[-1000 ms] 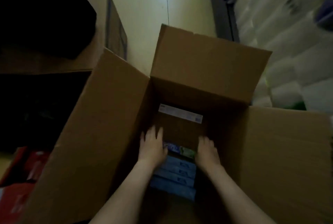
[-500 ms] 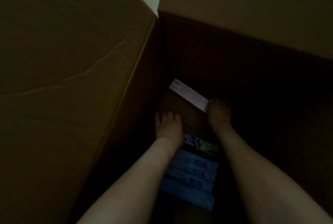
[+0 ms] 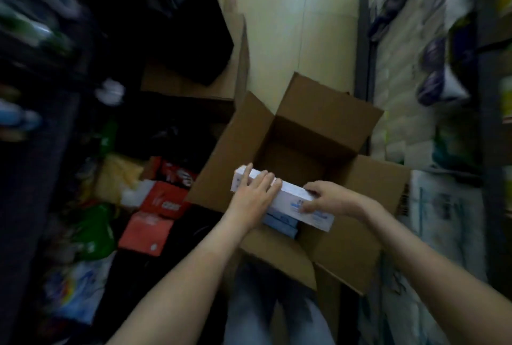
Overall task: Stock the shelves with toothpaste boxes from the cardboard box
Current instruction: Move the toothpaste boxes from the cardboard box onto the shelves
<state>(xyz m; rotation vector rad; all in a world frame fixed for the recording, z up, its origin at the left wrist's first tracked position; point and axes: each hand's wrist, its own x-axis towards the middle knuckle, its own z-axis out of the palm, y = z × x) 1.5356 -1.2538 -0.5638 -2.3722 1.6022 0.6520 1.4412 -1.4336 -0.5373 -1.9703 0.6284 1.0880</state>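
Note:
An open brown cardboard box [image 3: 327, 111] stands on the floor in front of me, flaps spread. Both hands hold a stack of toothpaste boxes above its near edge. The top one is a long white toothpaste box [image 3: 291, 195]; blue toothpaste boxes [image 3: 279, 221] show underneath it. My left hand [image 3: 253, 195] lies over the stack's left part with fingers wrapped across the top. My right hand [image 3: 328, 199] grips the right part, fingers curled onto the white box. The inside of the cardboard box is dark.
Left of the box lie red packages [image 3: 163, 200], green and yellow bags and a black bag [image 3: 177, 20] on another carton. Shelving with white and purple packs [image 3: 432, 73] runs along the right. A pale tiled floor strip [image 3: 299, 25] leads away ahead.
My hands were deep inside the cardboard box beside the blue boxes; now they are raised to its rim holding a stack with a white box on top. The view has pulled back out.

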